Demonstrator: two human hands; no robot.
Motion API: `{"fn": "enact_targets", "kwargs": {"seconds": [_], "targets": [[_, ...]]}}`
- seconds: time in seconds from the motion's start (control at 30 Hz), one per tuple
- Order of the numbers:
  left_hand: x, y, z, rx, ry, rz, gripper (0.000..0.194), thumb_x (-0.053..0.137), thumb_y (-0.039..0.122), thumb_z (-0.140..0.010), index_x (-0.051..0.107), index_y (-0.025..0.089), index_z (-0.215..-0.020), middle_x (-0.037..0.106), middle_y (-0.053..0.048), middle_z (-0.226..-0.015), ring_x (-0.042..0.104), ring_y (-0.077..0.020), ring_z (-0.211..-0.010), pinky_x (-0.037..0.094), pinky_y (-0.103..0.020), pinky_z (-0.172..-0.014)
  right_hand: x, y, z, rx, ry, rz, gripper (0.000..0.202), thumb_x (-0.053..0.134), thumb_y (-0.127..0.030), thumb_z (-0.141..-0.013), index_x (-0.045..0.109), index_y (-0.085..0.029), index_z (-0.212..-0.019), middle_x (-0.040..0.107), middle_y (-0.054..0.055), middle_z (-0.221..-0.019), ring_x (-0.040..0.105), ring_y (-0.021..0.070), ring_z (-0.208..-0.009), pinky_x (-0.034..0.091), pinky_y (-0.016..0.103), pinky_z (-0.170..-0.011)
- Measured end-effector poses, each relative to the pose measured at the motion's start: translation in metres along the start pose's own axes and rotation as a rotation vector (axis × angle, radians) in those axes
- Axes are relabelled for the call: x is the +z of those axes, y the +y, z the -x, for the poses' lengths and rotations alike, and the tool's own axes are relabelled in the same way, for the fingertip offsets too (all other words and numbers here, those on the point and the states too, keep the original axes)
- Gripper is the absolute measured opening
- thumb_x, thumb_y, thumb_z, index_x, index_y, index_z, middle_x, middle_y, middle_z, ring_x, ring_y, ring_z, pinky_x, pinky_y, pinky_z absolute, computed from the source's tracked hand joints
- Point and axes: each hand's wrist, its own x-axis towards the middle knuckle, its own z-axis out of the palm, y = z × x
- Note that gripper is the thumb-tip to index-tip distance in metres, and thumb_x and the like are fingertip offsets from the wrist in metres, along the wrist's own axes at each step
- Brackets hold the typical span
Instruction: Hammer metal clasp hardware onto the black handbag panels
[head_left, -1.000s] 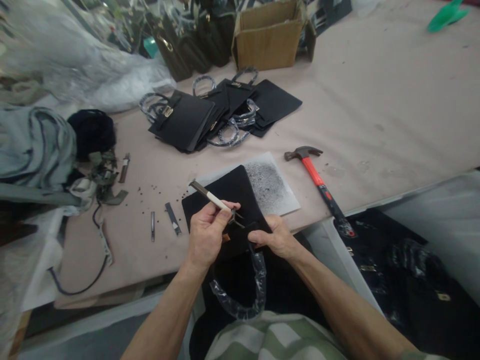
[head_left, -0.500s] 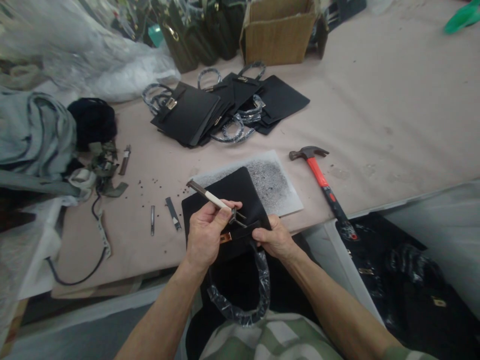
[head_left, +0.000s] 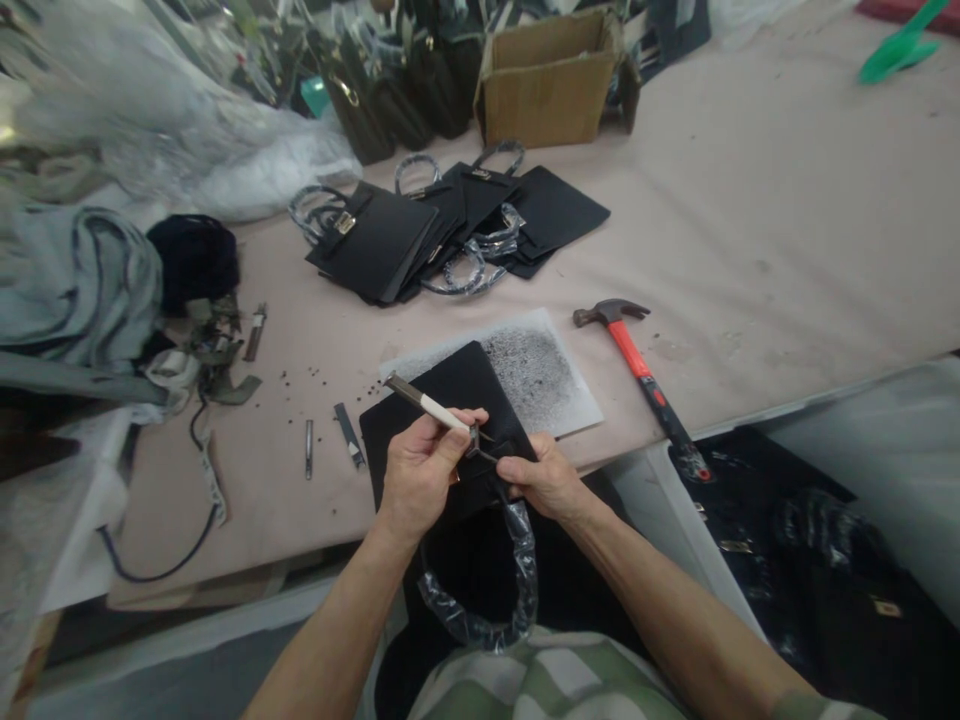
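My left hand (head_left: pixel 418 462) is closed around a two-pronged metal punch (head_left: pixel 442 412) with a white-wrapped shank. Its prongs point right and down, close to the strap on a black bag panel (head_left: pixel 457 375); whether they touch it I cannot tell. My right hand (head_left: pixel 551 474) pinches the panel's right edge, thumb on top. From the panel's near side a plastic-wrapped handle (head_left: pixel 525 560) loops toward my body. Partly under the panel lies a white board (head_left: pixel 577 400) covered with dark punch marks. A gold-coloured clasp is mostly hidden by my left fingers.
A claw hammer (head_left: pixel 637 365) with a red and black handle lies to the right. Small metal punches (head_left: pixel 308 450) and black bits lie on the left. Behind are stacked black bag panels (head_left: pixel 382 240), a cardboard box (head_left: pixel 547 100) and clear plastic (head_left: pixel 225 160).
The punch has turned slightly, its prongs now lower and nearer my right thumb. My left hand shifted a little right and covers more of the clasp. The view moved slightly.
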Motion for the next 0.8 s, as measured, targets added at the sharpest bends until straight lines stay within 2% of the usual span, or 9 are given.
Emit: {"fn": "enact_targets", "kwargs": {"seconds": [0.1, 0.3, 0.47, 0.6, 0.8], "targets": [[0.001, 0.000, 0.000, 0.025, 0.007, -0.073, 0.019, 0.072, 0.036, -0.090, 0.075, 0.018, -0.097, 0.078, -0.009, -0.106, 0.073, -0.0218, -0.101, 0.057, -0.032, -0.091, 0.002, -0.005, 0.002, -0.003, -0.013, 0.004, 0.045, 0.084, -0.052, -0.069, 0.060, -0.015, -0.060, 0.050, -0.003, -0.049, 0.043, 0.0080, -0.043, 0.032, 0.021, -0.043], [0.001, 0.004, 0.003, 0.065, 0.032, -0.201, 0.021, 0.069, 0.035, -0.091, 0.075, 0.017, -0.098, 0.078, -0.009, -0.105, 0.072, -0.0209, -0.096, 0.057, -0.030, -0.087, 0.001, -0.020, 0.012, 0.028, -0.126, 0.042, 0.040, 0.090, -0.040, -0.062, 0.069, -0.012, -0.081, 0.063, -0.001, -0.068, 0.054, 0.0106, -0.060, 0.043, 0.022, -0.056], [0.001, 0.008, 0.005, 0.056, 0.035, -0.236, 0.023, 0.068, 0.036, -0.091, 0.076, 0.017, -0.100, 0.078, -0.009, -0.103, 0.072, -0.0192, -0.087, 0.058, -0.029, -0.080, -0.001, -0.019, 0.015, 0.013, -0.171, 0.066, 0.033, 0.087, -0.039, -0.068, 0.068, -0.012, -0.073, 0.065, 0.000, -0.062, 0.057, 0.0119, -0.055, 0.046, 0.023, -0.053], [0.000, 0.009, 0.006, 0.082, 0.042, -0.255, 0.020, 0.067, 0.033, -0.091, 0.076, 0.017, -0.099, 0.078, -0.008, -0.103, 0.072, -0.0189, -0.088, 0.057, -0.028, -0.080, 0.003, -0.017, 0.015, 0.002, -0.186, 0.074, 0.033, 0.082, -0.041, -0.075, 0.067, -0.013, -0.064, 0.064, 0.001, -0.056, 0.056, 0.0121, -0.049, 0.047, 0.024, -0.050], [0.003, 0.011, 0.011, 0.126, 0.043, -0.263, 0.017, 0.066, 0.029, -0.091, 0.074, 0.017, -0.099, 0.078, -0.008, -0.103, 0.073, -0.0207, -0.094, 0.059, -0.029, -0.083, 0.006, -0.017, 0.014, 0.011, -0.176, 0.082, 0.033, 0.083, -0.041, -0.075, 0.069, -0.013, -0.063, 0.064, 0.002, -0.053, 0.057, 0.0115, -0.047, 0.047, 0.022, -0.049]]}}
